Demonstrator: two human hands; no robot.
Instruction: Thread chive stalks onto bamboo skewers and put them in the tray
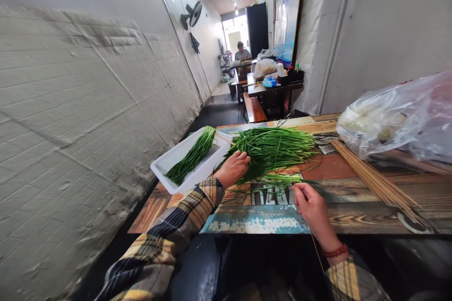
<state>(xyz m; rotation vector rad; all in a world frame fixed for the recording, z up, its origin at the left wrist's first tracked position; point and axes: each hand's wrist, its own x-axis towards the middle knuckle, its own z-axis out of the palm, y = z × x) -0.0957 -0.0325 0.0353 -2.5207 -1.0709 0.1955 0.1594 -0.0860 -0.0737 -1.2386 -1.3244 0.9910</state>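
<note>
A large heap of green garlic chives [278, 143] lies across the patterned table. My left hand [233, 168] is at the leafy end of the heap, its fingers curled closed on some chives. Close in front of the heap is a small bunch of chives [280, 179] with its pale stem ends to the right. My right hand [312, 207] pinches a thin bamboo skewer [317, 250] beside those stem ends; the skewer slants down below the hand. To the left, a white tray [160, 167] holds chives [194, 156] lined up side by side, a skewer sticking out near their stem ends.
Many loose bamboo skewers [374, 178] lie on the table [254, 225] at right. Behind them sits a clear plastic bag [388, 117] with pale contents. A wall [88, 127] runs along the left. Farther back, a person [243, 52] sits at another table.
</note>
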